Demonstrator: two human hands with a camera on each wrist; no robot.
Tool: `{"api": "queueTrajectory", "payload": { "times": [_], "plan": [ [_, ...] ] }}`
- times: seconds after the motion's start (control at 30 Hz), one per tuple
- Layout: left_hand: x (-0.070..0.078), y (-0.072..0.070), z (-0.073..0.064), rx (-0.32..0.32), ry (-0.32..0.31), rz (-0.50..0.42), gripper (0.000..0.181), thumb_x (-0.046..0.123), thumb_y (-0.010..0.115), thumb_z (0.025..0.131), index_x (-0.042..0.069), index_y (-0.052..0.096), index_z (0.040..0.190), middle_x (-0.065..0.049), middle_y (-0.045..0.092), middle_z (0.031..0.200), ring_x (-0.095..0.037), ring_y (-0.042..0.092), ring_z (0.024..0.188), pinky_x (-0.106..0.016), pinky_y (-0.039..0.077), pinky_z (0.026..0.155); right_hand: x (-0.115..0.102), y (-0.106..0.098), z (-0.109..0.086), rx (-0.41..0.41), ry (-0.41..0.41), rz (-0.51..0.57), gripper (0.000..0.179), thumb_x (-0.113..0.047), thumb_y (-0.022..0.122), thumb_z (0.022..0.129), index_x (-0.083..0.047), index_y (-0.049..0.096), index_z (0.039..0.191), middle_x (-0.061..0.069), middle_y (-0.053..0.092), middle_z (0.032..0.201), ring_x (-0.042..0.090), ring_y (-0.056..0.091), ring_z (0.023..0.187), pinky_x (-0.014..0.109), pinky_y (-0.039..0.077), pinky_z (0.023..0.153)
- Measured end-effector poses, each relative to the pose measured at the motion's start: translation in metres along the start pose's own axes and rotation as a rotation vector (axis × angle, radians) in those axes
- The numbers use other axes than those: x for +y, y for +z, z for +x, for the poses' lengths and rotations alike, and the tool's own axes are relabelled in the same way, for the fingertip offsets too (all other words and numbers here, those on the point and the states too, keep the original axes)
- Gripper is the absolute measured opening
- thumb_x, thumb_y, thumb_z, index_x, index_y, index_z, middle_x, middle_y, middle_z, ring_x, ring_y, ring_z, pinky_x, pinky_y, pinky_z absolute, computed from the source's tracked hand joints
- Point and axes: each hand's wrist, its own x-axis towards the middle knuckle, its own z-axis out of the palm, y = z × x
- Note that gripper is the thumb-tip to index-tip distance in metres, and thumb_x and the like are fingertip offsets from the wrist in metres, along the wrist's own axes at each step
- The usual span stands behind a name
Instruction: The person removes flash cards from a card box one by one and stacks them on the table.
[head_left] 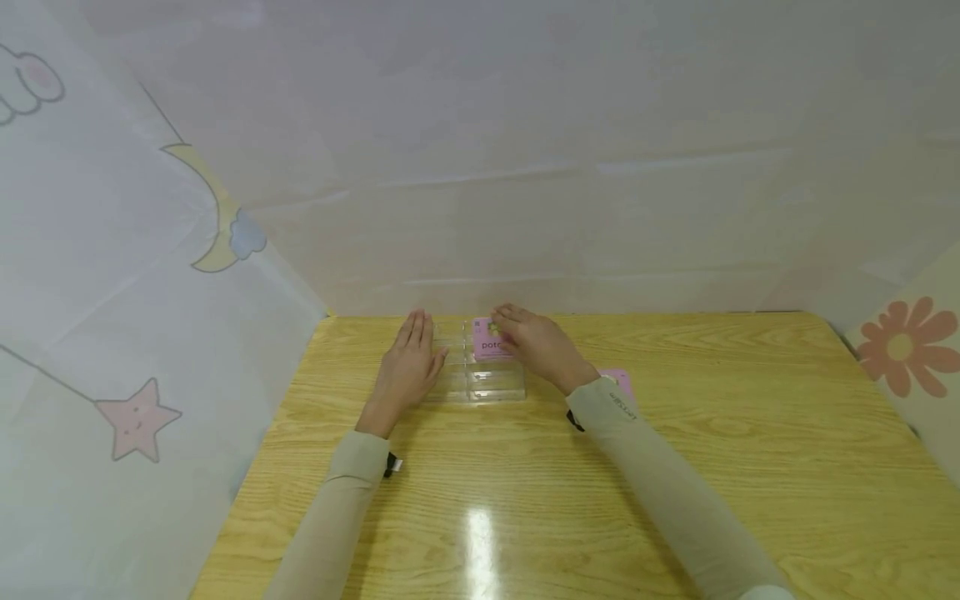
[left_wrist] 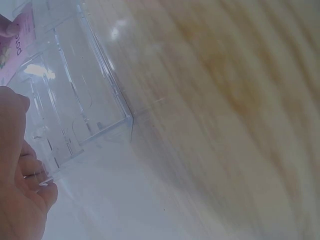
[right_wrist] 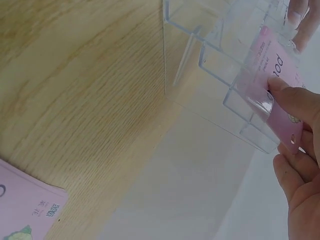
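A clear plastic rack (head_left: 497,386) with stepped compartments stands at the table's far edge. My left hand (head_left: 405,369) holds its left side; in the left wrist view the fingers (left_wrist: 31,167) curl at the rack's end. At the rack's upper right compartment, my right hand (head_left: 546,346) pinches a pink card (head_left: 487,348) printed with "pota" and a picture; the remaining letters are covered. In the right wrist view, the thumb lies on the card's face (right_wrist: 257,82), and its lower part sits behind the clear plastic.
More pink cards (right_wrist: 27,207) lie on the wooden table (head_left: 450,467), right of the rack and partly hidden by the right sleeve (head_left: 611,408) in the head view. A pale wall covering (head_left: 525,208) rises behind the table.
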Motion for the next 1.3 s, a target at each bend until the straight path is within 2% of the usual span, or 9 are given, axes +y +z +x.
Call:
{"api": "queueTrajectory", "payload": {
  "times": [0.3,0.43,0.6,0.8,0.9,1.1,1.3],
  "plan": [
    [0.0,0.002,0.0,0.007,-0.001,0.015,0.071,0.039,0.047,0.112,-0.012,0.032,0.159,-0.031,0.036,0.166,-0.042,0.033,0.159,-0.047,0.031,0.132,0.003,0.001,0.001,0.051,0.0,0.048,0.05,-0.013,0.078,0.094,-0.002,0.065,0.141,0.015,0.064,0.148,0.031,0.062,0.139,0.044,0.053,0.115],
    [-0.001,0.002,0.001,0.004,-0.001,0.011,0.072,0.04,0.046,0.112,-0.012,0.031,0.159,-0.03,0.034,0.167,-0.042,0.033,0.159,-0.047,0.031,0.132,0.004,-0.001,0.002,0.085,0.02,0.112,0.046,-0.007,0.079,0.092,-0.003,0.068,0.137,0.015,0.067,0.144,0.031,0.069,0.13,0.039,0.059,0.107],
    [-0.001,0.001,0.001,-0.001,-0.004,0.008,0.072,0.039,0.047,0.112,-0.013,0.03,0.159,-0.031,0.034,0.167,-0.042,0.032,0.159,-0.047,0.03,0.132,0.006,-0.008,0.003,0.108,0.07,0.229,0.039,-0.001,0.074,0.095,-0.004,0.07,0.134,0.015,0.069,0.141,0.031,0.074,0.12,0.038,0.063,0.099],
    [-0.001,0.0,0.002,-0.018,-0.014,-0.018,0.073,0.038,0.047,0.112,-0.012,0.027,0.161,-0.03,0.03,0.169,-0.04,0.027,0.161,-0.046,0.028,0.133,0.01,-0.012,0.004,0.126,0.142,0.343,0.035,0.001,0.068,0.1,-0.005,0.071,0.134,0.014,0.069,0.141,0.032,0.071,0.126,0.041,0.063,0.1],
    [-0.001,0.0,0.002,-0.025,-0.015,-0.015,0.073,0.039,0.047,0.112,-0.011,0.027,0.161,-0.029,0.029,0.169,-0.04,0.026,0.162,-0.046,0.027,0.133,0.01,-0.016,0.005,0.135,0.183,0.403,0.035,0.001,0.068,0.1,-0.005,0.072,0.134,0.016,0.07,0.138,0.032,0.072,0.123,0.04,0.063,0.098],
    [-0.002,0.002,0.002,-0.021,-0.007,0.022,0.072,0.04,0.045,0.112,-0.011,0.028,0.16,-0.029,0.032,0.168,-0.041,0.032,0.16,-0.046,0.03,0.132,0.012,-0.02,0.002,0.148,0.255,0.516,0.035,0.0,0.07,0.098,-0.006,0.072,0.132,0.017,0.076,0.126,0.03,0.077,0.112,0.037,0.065,0.093],
    [-0.002,0.002,0.001,-0.019,-0.007,0.012,0.071,0.038,0.048,0.112,-0.012,0.03,0.16,-0.029,0.032,0.168,-0.041,0.031,0.16,-0.046,0.03,0.132,0.02,-0.027,-0.002,0.157,0.356,0.638,0.03,-0.005,0.074,0.097,-0.011,0.077,0.127,0.013,0.076,0.128,0.03,0.077,0.113,0.037,0.066,0.092]
  ]
}}
